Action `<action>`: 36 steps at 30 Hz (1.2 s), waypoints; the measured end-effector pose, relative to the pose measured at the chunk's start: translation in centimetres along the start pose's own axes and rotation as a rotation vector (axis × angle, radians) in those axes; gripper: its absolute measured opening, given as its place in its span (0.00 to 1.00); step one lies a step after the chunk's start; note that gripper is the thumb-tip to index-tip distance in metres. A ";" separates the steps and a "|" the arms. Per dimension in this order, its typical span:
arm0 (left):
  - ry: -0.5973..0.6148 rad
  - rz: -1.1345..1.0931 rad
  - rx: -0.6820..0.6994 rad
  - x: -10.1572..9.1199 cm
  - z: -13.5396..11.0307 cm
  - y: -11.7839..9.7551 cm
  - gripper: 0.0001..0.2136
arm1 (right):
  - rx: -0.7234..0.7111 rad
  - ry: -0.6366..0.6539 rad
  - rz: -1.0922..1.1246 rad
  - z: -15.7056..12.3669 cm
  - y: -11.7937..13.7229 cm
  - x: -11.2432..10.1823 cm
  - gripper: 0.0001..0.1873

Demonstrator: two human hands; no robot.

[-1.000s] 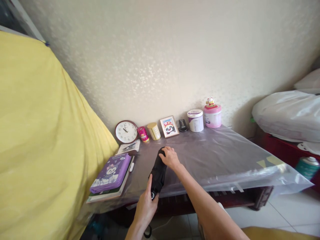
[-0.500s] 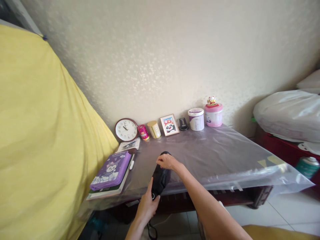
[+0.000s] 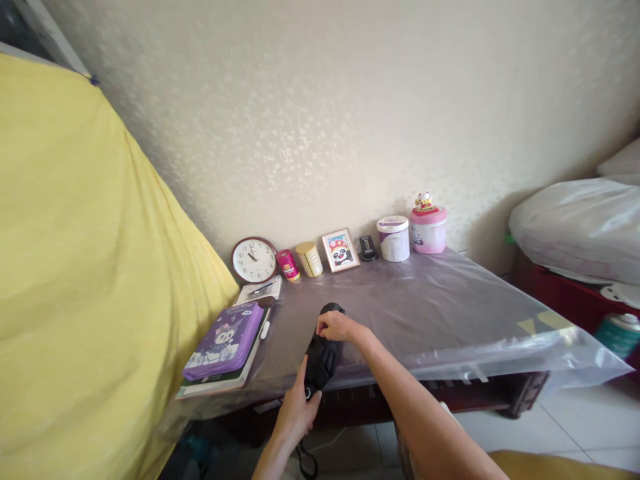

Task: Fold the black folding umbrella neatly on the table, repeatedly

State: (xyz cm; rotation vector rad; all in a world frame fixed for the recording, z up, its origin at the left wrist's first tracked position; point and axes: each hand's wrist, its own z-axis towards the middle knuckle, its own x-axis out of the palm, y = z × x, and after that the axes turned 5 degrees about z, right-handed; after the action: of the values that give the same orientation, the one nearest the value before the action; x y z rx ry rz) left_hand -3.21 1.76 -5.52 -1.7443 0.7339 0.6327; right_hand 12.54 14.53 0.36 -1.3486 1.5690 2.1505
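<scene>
A folded black umbrella slants over the near edge of the table, its far end pointing toward the wall. My left hand is closed around its handle end, where a small white ring mark shows. The black wrist strap dangles below that hand. Higher up, my right hand pinches at the umbrella's fabric near the far end, fingers curled together. What exactly lies between those fingertips is hidden.
Plastic sheeting covers the table. At left lie a purple case on books and a white marker-like item. Along the wall stand a clock, a panda picture frame, a white tub and a pink tub.
The view has shifted very slightly. My right hand's fingers have curled in a little more at the umbrella's fabric; my left hand keeps the same grip.
</scene>
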 end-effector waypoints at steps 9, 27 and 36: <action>-0.073 0.087 0.019 -0.5 -0.1 0.0 0.35 | 0.172 -0.098 -0.207 -2.7 -3.1 -2.5 0.17; 0.031 -0.496 -0.016 -1.6 -0.2 -0.5 0.27 | 0.170 -0.209 -0.343 -8.9 -4.5 -4.2 0.16; 0.213 -0.688 -0.101 -2.2 0.5 -0.6 0.16 | 0.214 -0.283 -0.364 -8.7 -5.3 -5.4 0.16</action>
State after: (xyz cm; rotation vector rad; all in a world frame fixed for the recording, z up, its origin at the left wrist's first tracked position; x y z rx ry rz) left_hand -4.23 2.73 -3.64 -2.0192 0.2037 0.0126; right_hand 23.66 11.59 0.30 -1.1044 1.2869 1.8039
